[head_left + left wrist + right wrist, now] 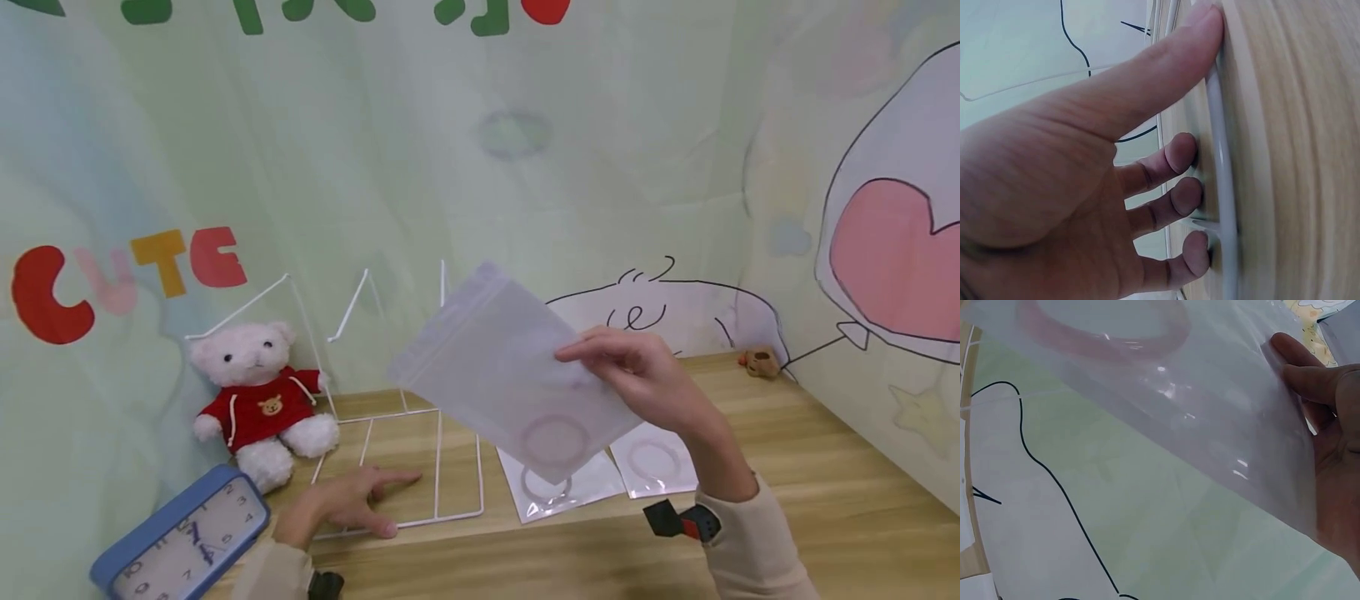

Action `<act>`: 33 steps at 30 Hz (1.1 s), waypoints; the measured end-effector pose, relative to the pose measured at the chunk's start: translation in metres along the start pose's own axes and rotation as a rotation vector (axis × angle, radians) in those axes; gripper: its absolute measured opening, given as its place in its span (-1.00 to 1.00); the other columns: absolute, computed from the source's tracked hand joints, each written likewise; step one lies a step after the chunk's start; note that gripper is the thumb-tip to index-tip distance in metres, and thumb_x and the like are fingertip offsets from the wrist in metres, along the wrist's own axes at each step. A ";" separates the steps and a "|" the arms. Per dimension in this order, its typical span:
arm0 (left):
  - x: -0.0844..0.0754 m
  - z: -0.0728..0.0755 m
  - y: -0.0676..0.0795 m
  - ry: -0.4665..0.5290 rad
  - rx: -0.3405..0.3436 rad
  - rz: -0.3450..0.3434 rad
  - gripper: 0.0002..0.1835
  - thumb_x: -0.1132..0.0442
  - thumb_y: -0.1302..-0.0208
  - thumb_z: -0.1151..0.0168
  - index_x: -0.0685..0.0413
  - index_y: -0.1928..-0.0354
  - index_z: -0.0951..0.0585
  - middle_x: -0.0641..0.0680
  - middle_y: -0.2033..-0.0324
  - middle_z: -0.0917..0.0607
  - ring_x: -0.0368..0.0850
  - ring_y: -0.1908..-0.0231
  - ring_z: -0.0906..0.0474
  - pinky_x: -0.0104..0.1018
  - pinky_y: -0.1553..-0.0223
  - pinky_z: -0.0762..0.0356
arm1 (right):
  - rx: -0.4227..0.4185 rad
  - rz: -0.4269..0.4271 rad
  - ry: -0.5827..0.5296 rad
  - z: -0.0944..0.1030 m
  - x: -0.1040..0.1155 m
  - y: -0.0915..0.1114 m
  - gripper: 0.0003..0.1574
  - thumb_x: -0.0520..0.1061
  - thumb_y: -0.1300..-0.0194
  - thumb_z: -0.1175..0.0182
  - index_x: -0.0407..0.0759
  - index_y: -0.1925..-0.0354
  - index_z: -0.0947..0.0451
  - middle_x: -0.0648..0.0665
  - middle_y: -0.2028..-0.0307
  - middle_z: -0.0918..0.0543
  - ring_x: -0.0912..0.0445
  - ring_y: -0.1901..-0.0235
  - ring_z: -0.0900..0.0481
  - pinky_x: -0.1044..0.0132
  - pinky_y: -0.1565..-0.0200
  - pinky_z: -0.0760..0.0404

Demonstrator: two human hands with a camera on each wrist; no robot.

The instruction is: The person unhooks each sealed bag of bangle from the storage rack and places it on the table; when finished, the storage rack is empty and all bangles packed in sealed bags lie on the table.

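In the head view, my right hand (656,379) pinches a translucent zip bag (502,358) near one corner, holding it tilted in the air. A pink ring (555,442) shows through its lower part, and the right wrist view has the same pink ring (1116,353) near the top. My left hand (348,500) rests low over the base of a white wire rack (437,467), fingers spread. From the left wrist, its thumb lies at the front bar (1221,156) while the other fingertips reach down to the wooden surface behind it.
Two flat bags, one nearer (585,492) and one farther right (678,477), lie on the table (585,558), each with a ring inside. A teddy bear (255,408) in red sits left of the rack, behind a blue clock (180,537). A small brown toy (761,362) stands back right.
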State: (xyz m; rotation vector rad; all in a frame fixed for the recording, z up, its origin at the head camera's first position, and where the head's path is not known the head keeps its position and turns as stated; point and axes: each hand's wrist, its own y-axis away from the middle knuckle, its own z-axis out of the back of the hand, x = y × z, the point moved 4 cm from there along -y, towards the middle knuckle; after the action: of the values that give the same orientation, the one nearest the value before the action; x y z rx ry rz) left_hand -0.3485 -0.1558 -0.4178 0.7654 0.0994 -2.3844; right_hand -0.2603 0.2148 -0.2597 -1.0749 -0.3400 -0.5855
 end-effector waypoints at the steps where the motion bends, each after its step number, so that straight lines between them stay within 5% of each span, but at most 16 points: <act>1: 0.000 0.001 0.000 0.000 -0.002 0.008 -0.19 0.08 -0.11 -0.52 0.15 -0.38 -0.43 0.01 0.30 -0.42 -0.20 0.30 -0.30 -0.28 0.24 -0.29 | -0.004 0.004 0.001 0.002 0.000 0.000 -0.63 -0.54 -0.32 -0.12 -0.27 0.08 -0.73 -0.11 0.08 -0.73 0.13 0.01 -0.62 0.37 0.05 -0.57; 12: 0.003 0.000 -0.001 -0.030 -0.004 0.064 -0.20 0.07 -0.10 -0.52 0.04 -0.39 -0.44 0.04 0.23 -0.44 -0.14 0.25 -0.33 -0.21 0.19 -0.32 | -0.057 0.014 0.098 0.041 -0.005 0.019 -0.57 -0.59 -0.28 -0.10 -0.28 0.07 -0.72 -0.15 0.10 -0.74 0.17 0.02 -0.60 0.45 0.04 -0.52; 21: 0.003 0.002 0.001 -0.017 0.021 0.073 -0.21 0.07 -0.13 -0.50 0.04 -0.40 -0.43 0.19 -0.05 -0.50 -0.04 0.15 -0.42 -0.05 0.07 -0.40 | -0.071 -0.021 0.248 0.072 -0.007 0.039 -0.54 -0.59 -0.27 -0.11 -0.22 0.07 -0.73 -0.16 0.08 -0.73 0.25 -0.02 -0.59 0.52 0.05 -0.52; 33: 0.002 0.001 0.000 -0.006 0.014 0.077 -0.21 0.08 -0.12 -0.51 0.05 -0.40 -0.43 0.09 0.10 -0.47 -0.08 0.21 -0.37 -0.18 0.16 -0.35 | -0.117 -0.088 0.374 0.112 -0.011 0.062 -0.57 -0.57 -0.31 -0.10 -0.24 0.04 -0.72 0.03 0.01 -0.72 0.31 -0.16 -0.51 0.57 -0.06 -0.43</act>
State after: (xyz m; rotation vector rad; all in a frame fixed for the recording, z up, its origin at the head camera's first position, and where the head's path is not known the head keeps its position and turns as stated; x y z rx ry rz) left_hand -0.3500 -0.1572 -0.4179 0.7546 0.0493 -2.3166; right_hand -0.2299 0.3396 -0.2605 -1.0409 -0.0259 -0.8771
